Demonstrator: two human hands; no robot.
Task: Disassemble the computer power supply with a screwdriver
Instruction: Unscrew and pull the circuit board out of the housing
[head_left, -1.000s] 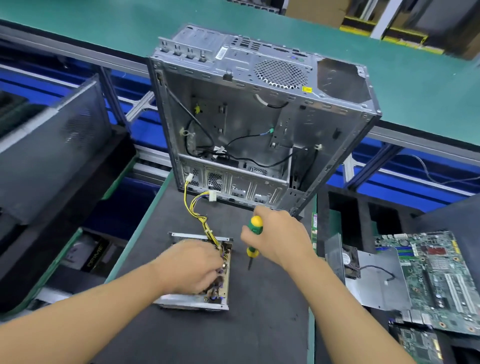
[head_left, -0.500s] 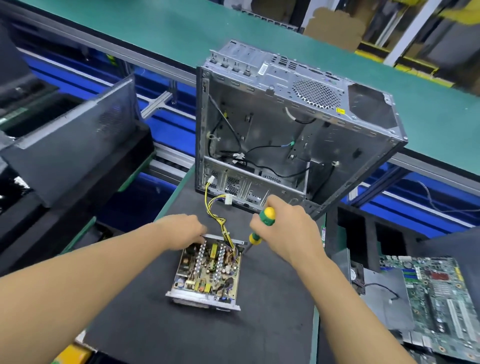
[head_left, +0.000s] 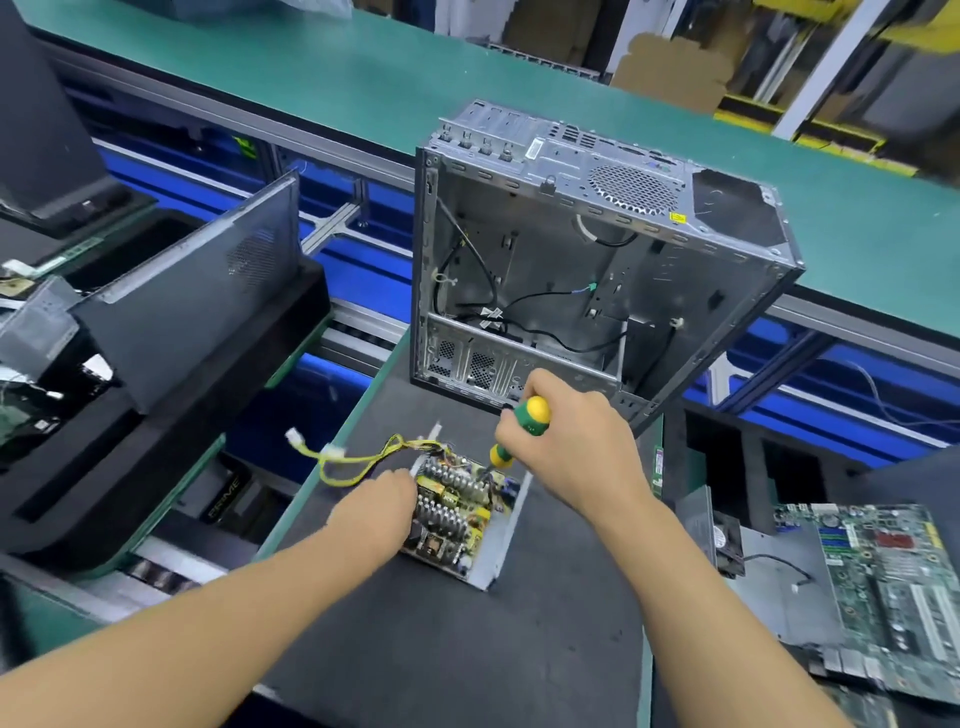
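Observation:
The opened power supply (head_left: 457, 514) lies on the dark mat, lid off, its circuit board with coils and heat sinks exposed in a silver metal tray. Yellow cables (head_left: 353, 460) with white plugs trail off to its left. My left hand (head_left: 376, 512) grips the left side of the power supply. My right hand (head_left: 569, 441) is closed around a green and yellow screwdriver (head_left: 519, 428), held steeply, its tip down in the board's far right corner.
An empty grey computer case (head_left: 597, 260) stands open just behind the power supply. A green conveyor (head_left: 415, 73) runs across the back. Dark case panels (head_left: 197, 291) lean at the left. A small fan (head_left: 724, 540) and motherboards (head_left: 893, 587) lie at the right.
The power supply has been turned, and its yellow cables now trail left instead of toward the case. My left hand shifted to its left side; the screwdriver tip came down onto the board.

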